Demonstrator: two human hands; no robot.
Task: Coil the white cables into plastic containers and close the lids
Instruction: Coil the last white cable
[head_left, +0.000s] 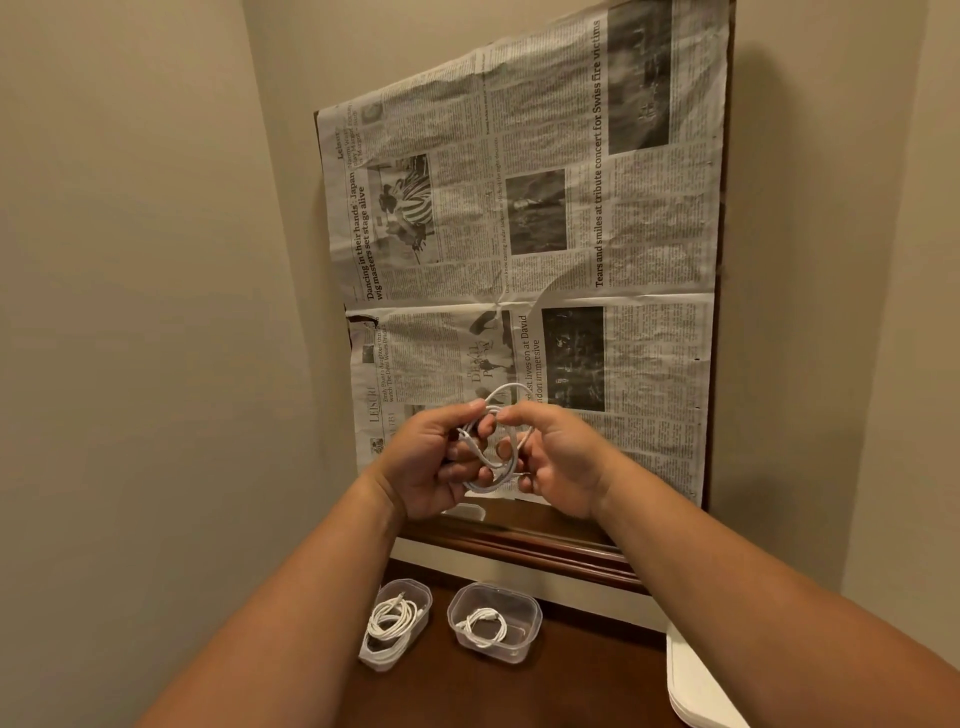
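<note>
1. Beige walls (130, 260) close in a corner; a wood-framed panel covered with newspaper (519, 234) leans at the back, above a dark wood tabletop (571, 691). White slab (696, 680) sits at the table's right edge; can't tell what it is.
2. I hold both hands up in front of the newspaper, well above the table. Left hand (436, 462) and right hand (558, 457) face each other, fingers curled, both pinching the same white cable (498, 441).
3. Cable is in a loose, uneven coil of a few loops between the fingertips; top loop sticks up above the thumbs, bottom loop hangs below the fingers. One connector end shows near the left thumb.
4. Two clear plastic containers sit below and toward me from the hands, near each other but apart, lids off. Left container (397, 623) holds a bigger coil, right container (496, 621) a smaller one. No empty container or lid clearly in view.
5. Key relation: containers lie straight down from the coil; left container nearer my left hand, right one roughly under the gap between hands. Left container's long axis runs away from me, right one's runs more across.
6. Judgement: coil needs tightening before it fits anywhere.
</note>
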